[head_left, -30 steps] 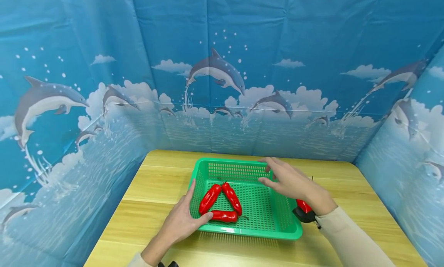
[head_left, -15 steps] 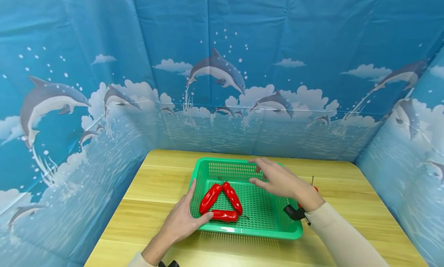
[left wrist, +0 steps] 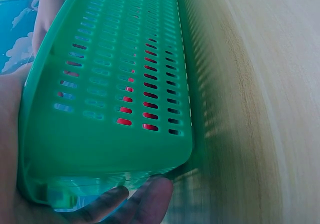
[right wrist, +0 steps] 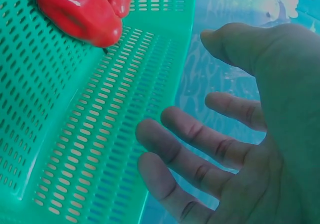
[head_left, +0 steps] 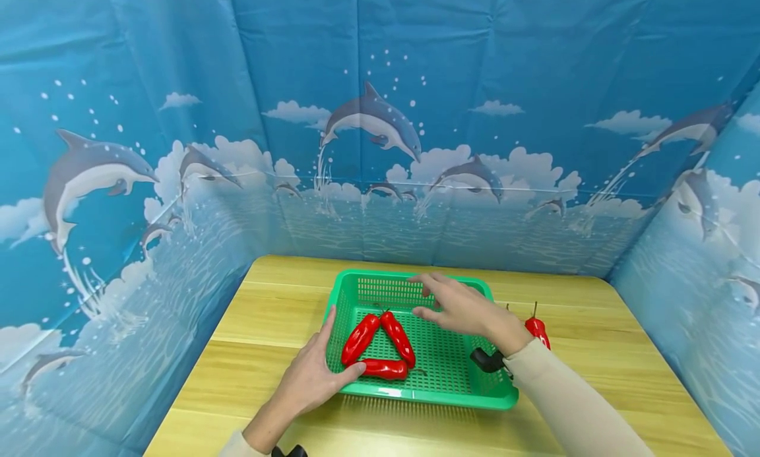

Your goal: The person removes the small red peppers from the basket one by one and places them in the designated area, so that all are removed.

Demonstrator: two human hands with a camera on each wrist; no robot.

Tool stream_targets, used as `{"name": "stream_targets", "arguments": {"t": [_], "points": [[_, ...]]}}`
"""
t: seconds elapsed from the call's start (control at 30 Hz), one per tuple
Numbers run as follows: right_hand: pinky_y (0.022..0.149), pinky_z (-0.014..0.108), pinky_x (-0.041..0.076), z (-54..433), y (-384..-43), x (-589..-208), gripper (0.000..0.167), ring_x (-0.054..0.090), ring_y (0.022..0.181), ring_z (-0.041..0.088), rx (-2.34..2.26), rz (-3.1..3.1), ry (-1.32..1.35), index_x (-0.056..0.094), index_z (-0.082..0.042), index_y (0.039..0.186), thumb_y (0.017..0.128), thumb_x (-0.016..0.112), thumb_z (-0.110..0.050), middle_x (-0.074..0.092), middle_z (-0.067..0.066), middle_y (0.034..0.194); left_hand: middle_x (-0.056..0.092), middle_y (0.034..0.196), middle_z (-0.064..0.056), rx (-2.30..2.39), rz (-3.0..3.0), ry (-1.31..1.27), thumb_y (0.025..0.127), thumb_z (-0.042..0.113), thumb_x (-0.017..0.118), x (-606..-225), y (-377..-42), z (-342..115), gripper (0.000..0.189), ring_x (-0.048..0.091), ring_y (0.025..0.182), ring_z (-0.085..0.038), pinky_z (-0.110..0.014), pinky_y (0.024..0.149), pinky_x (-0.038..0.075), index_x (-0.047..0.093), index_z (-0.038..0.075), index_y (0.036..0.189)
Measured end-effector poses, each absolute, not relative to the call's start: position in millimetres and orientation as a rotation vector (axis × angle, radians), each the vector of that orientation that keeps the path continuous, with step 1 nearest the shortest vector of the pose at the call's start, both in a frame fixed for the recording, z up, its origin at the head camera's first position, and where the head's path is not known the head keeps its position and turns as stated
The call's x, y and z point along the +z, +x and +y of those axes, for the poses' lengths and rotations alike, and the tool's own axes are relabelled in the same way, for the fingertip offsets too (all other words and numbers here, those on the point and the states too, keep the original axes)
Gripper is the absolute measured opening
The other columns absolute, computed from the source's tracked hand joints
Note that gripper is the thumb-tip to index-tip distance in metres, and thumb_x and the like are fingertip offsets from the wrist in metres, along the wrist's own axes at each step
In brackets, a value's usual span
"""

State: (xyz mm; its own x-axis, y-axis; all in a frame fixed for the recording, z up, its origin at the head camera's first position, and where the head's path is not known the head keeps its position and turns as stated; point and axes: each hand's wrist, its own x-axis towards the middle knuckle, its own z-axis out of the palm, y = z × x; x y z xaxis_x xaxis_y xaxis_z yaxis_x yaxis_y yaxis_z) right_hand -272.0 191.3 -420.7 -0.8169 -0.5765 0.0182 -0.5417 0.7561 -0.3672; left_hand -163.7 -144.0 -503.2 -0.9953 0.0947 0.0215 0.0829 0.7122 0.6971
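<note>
My left hand [head_left: 309, 378] holds the front left corner of a green plastic basket [head_left: 436, 397], thumb over the rim and fingers along the outside. Its thumb tip overlaps the nearest pepper in the head view. Three red peppers lie in the basket's left half: one slanting at the left [head_left: 359, 339], one slanting in the middle [head_left: 398, 339] and one lying crosswise in front [head_left: 384, 369]. Over the basket's right half hovers my right hand [head_left: 460, 308], fingers spread and nothing in them. The right wrist view shows that hand's bent, separated fingers [right wrist: 160, 141] above the basket's mesh wall.
Outside the basket on the right, a red pepper [head_left: 537, 332] lies on the wooden table [head_left: 600, 365], partly behind my right sleeve. A second stem [head_left: 507, 306] pokes up beside my forearm. A blue dolphin-print curtain [head_left: 380, 226] encloses the table's back and sides.
My right hand has moved left over the basket, uncovering more of the pepper outside on the right. My left hand and the basket have stayed put.
</note>
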Motion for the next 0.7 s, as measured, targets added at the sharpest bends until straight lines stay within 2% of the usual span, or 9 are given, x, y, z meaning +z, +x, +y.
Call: {"name": "stream_targets", "arguments": {"t": [0.23,0.57,0.7], "points": [[0.085,0.044,0.063,183.4,-278.2,-427.8,0.069,0.074,0.108,0.016,-0.543,2.838,-0.909,0.051,-0.021,0.175,0.116,0.074,-0.049,0.073,0.012,0.147,0.055,0.177,-0.026,1.186,2.882,0.155,0.093,0.07,0.089,-502.9,-163.7,-143.9,0.128,0.062,0.155,-0.055,-0.082,0.112,0.059,0.014,0.031,0.19],[0.09,0.047,0.066,173.7,-280.9,-432.6,0.07,0.077,0.113,0.022,-0.546,2.797,-0.94,0.052,-0.02,0.174,0.114,0.076,-0.048,0.073,0.013,0.148,0.055,0.177,-0.025,1.18,2.883,0.16,0.094,0.069,0.09,-502.9,-163.6,-145.1,0.128,0.062,0.155,-0.055,-0.082,0.112,0.059,0.013,0.032,0.19],[0.088,0.046,0.065,169.1,-283.8,-436.1,0.07,0.075,0.108,0.018,-0.532,2.782,-0.936,0.052,-0.021,0.174,0.114,0.075,-0.048,0.073,0.013,0.148,0.056,0.176,-0.026,1.167,2.892,0.166,0.094,0.069,0.089,-502.6,-163.4,-145.2,0.128,0.063,0.153,-0.056,-0.082,0.111,0.059,0.013,0.032,0.19]]}}
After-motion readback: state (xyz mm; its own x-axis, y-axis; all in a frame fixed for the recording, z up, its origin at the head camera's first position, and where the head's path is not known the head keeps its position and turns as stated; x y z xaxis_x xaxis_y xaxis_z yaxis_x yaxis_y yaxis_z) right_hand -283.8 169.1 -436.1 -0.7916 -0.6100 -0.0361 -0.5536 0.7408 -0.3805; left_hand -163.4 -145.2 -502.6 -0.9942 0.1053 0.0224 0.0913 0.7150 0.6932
